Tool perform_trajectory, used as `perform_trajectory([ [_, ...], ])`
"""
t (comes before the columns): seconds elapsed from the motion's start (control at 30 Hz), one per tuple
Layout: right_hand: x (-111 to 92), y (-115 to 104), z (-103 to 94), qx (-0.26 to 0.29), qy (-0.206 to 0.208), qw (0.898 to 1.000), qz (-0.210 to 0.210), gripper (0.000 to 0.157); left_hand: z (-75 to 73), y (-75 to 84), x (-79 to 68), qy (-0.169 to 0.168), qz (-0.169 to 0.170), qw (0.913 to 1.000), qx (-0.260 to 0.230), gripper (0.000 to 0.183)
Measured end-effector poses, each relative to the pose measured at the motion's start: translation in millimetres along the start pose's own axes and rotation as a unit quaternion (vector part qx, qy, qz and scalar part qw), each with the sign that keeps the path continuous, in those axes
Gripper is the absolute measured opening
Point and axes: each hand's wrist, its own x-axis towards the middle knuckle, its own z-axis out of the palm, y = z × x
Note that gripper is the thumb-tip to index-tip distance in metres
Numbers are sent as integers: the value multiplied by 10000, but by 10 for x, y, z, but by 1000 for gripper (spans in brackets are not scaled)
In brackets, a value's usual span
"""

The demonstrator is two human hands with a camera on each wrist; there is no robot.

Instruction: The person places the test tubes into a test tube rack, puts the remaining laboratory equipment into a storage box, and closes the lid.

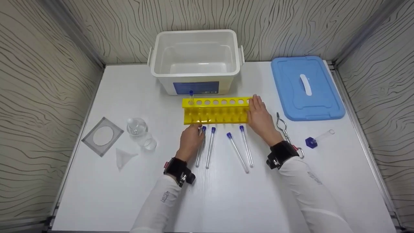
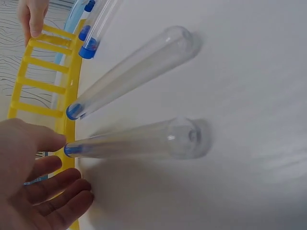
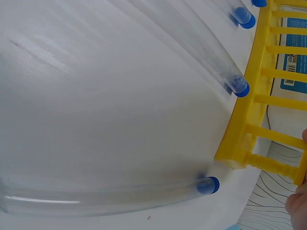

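A yellow test tube rack stands mid-table, with one blue-capped test tube in its leftmost hole. My right hand holds the rack's right end, fingers over the top bar. At the front left edge is my left hand, its loosely bent fingers spread in the left wrist view. Its thumb is right at the blue cap of a lying test tube. Beside that lies a second capped tube. Two more tubes, one left and one right, lie before the rack's right half.
A white bin stands behind the rack; its blue lid lies at right. Metal tongs and a blue-based cylinder lie near my right wrist. Leftward are a gauze square, a glass lamp, a beaker and a funnel.
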Motion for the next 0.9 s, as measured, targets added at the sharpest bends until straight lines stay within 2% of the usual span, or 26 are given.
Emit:
perform_trajectory([
  [0.17, 2, -1, 6, 12, -9, 10000, 32, 59, 15, 30, 28, 48, 43, 9998, 175, 26],
  [0.47, -4, 5, 21, 5, 72, 10000, 28, 58, 40, 82, 36, 143, 125, 9997, 183, 42],
  [0.7, -2, -4, 23, -78, 65, 9999, 33, 58, 62, 101, 19, -43, -113, 9991, 410, 18],
  [0.9, -9, -5, 25, 63, 98, 9999, 60, 58, 49, 99, 15, -93, -125, 9992, 376, 17],
])
